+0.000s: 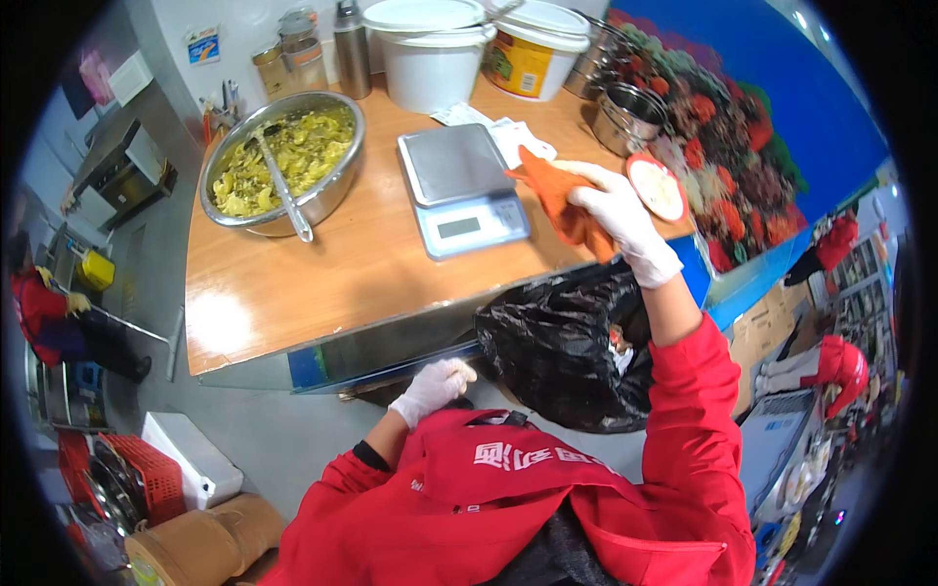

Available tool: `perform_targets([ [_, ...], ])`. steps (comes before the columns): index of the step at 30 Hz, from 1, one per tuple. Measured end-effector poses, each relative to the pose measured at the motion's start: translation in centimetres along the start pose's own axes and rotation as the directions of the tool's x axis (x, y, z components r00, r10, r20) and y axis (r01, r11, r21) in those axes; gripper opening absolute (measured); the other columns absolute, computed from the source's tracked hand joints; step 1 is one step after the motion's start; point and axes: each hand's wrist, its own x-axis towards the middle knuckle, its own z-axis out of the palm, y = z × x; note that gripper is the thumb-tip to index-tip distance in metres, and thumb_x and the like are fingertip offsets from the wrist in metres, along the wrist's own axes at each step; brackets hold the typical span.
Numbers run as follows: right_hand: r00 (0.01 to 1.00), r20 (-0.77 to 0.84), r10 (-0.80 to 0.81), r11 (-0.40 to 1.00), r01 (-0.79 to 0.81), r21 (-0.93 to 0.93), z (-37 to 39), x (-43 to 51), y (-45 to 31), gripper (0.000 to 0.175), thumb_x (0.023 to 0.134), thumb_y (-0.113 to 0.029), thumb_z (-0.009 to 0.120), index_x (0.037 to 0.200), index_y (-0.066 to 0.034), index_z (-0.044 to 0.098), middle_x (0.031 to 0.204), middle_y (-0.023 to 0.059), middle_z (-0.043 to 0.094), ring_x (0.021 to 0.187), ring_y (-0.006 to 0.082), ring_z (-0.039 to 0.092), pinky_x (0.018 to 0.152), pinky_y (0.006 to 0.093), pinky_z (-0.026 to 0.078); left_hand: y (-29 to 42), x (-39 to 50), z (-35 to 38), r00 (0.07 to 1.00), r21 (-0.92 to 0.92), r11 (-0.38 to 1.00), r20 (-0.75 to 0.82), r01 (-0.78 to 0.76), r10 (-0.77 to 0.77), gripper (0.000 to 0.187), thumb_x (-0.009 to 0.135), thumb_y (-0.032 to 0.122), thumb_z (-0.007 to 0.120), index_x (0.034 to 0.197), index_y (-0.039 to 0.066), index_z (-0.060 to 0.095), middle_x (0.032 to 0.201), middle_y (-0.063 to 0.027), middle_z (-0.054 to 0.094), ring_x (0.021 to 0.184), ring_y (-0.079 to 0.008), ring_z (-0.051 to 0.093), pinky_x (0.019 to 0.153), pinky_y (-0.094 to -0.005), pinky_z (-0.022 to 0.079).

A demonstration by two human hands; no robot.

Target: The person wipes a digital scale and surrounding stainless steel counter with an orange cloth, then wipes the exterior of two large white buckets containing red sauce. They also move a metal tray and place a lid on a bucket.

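Note:
An orange cloth (570,209) hangs from my right hand (619,216), which wears a white glove and grips it over the table's right part. Just left of the cloth stands a digital kitchen scale (462,187) with a bare steel plate. My left hand (432,388), gloved too, is held low in front of my red apron, below the table edge. Its fingers are curled in, and nothing shows in them. On the table's left sits a steel bowl (352,157) of chopped yellow-green pickled vegetables (311,157), with a metal serving spoon (282,183) resting in it.
White lidded buckets (432,69) (538,55), a steel bottle (353,55) and jars (302,55) line the wall. Steel pots (629,117) and a red-rimmed dish (657,187) stand right. A black bin bag (557,344) gapes below the wooden table (330,293). Other people (55,315) work on both sides.

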Motion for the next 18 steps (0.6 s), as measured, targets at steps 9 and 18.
perform_targets([
  [9, 0.956, 0.263, -0.127, 0.107, 0.277, -0.955, 5.8, 11.1, 0.3, 0.04, 0.075, -0.004, 0.05, 0.106, -0.019, 0.071, 0.094, 0.0101, 0.067, 0.07, 0.0221, 0.066, 0.064, 0.0322, 0.055, -3.3, -0.7, -2.0, 0.996, -0.058, 0.995, -0.047, 0.079, -0.082, 0.024, 0.092, 0.026, 0.051, 0.096, 0.008, 0.066, 0.082, -0.0111, 0.066, 0.075, -0.0251, 0.064, 0.072, -0.0364, 0.05],
  [18, 0.801, 0.526, -0.286, 0.368, 0.598, -0.712, 14.9, 6.8, 0.2, 0.026, 0.075, -0.009, 0.056, 0.097, -0.0111, 0.07, 0.087, 0.014, 0.063, 0.083, 0.0318, 0.062, 0.072, 0.0399, 0.051, -3.2, 1.5, -1.7, 0.984, 0.173, 0.975, -0.088, -0.135, 0.152, 0.021, 0.089, 0.02, 0.052, 0.097, 0.006, 0.064, 0.092, -0.0141, 0.067, 0.085, -0.0304, 0.063, 0.077, -0.0367, 0.049],
])
